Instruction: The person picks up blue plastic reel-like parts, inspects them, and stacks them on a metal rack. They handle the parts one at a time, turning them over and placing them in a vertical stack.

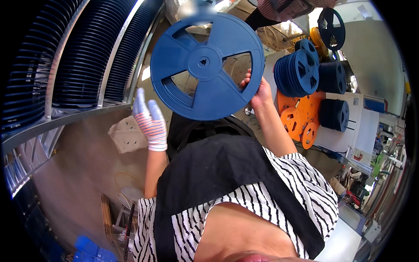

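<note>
Striped shirt (pixel 305 183) lay nearest. Ahead, the right hand (pixel 261 93) held the blue reel (pixel 214 98), grip closed at its rim; the gloved left hand (pixel 151 122) stood open, apart. Steady handling required two-sided support.

Off-white block (pixel 124 137) on floor (pixel 78 187) (dark marks on it); orange board (pixel 305 109) on white bench (pixel 327 139), right.
</note>
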Demonstrator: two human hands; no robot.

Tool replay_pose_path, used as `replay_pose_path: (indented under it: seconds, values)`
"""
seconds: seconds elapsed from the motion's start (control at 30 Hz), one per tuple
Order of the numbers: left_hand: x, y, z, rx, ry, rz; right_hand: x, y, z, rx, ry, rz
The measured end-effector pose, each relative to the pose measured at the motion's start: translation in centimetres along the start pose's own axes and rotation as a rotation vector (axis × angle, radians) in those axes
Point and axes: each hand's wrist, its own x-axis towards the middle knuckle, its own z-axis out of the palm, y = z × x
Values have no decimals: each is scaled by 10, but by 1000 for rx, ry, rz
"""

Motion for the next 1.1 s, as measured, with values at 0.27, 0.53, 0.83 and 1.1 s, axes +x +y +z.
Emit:
replay_pose_path:
  seconds: [0.27, 0.53, 0.83, 1.1]
  values:
    - [-6, 50, 100, -384, -457, -507, -20, 49, 53, -313, -105, -155]
    - [-14, -6, 58, -1965, -375, -968, 3, -8, 32, -385, -118, -315]
    - [-29, -19, 24, -2324, -346, -826, 52, -97, -102, -26, -131, -213]
    - [-21, -13, 9, -2091, -312, -841, 47, -80, -110, 112, -188, -127]
